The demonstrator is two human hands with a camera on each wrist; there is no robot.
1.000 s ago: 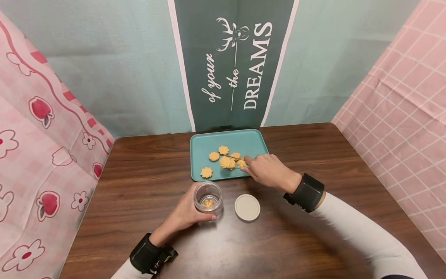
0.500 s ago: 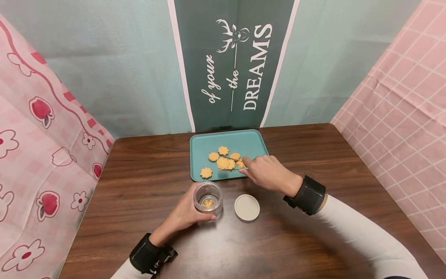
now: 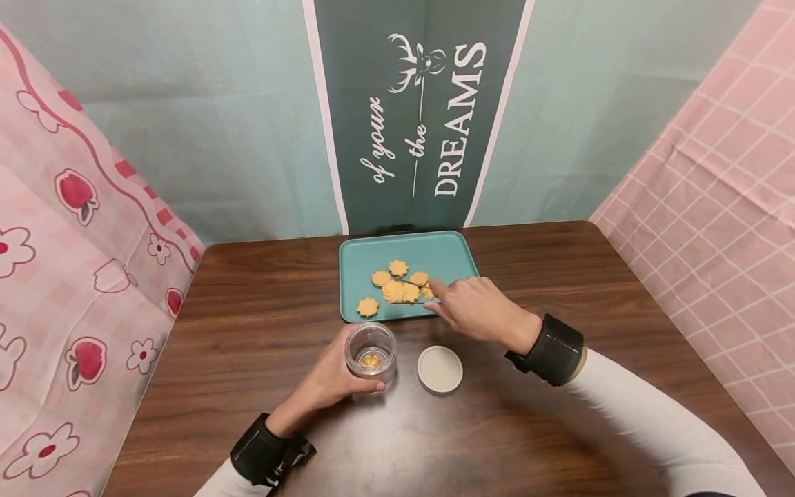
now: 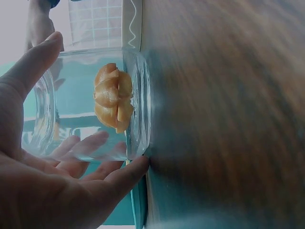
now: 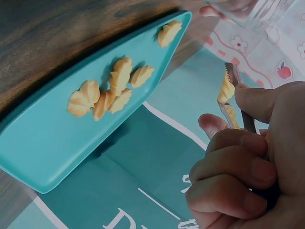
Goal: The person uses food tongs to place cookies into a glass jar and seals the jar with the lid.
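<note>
Dark wood bench [image 3: 261, 297], curtained on three sides, a green banner [image 3: 422, 117] hung at the back. At its far edge sits a teal tray [image 3: 447, 252] with a loose cluster of cookies [image 3: 397, 290] and one stray [image 3: 368, 306] near the front rim.

My left hand [image 3: 329, 379] wraps a clear glass jar [image 3: 371, 351], thumb on one side and fingers curled round the other, bracing it upright, as I judge it, so it won't skid. The left wrist view shows one cookie [image 4: 113, 98] already lying at the bottom. A white lid [image 3: 440, 369] lies flat just beside the jar, off and out of the way.

My right hand [image 3: 478, 307] reaches over the tray's near edge, fingers closed on thin metal tongs [image 5: 233, 93]. The right wrist view shows a cookie [image 5: 226, 90] nipped between the tong tips, just clear of the cluster, likely to keep skin off the food.
</note>
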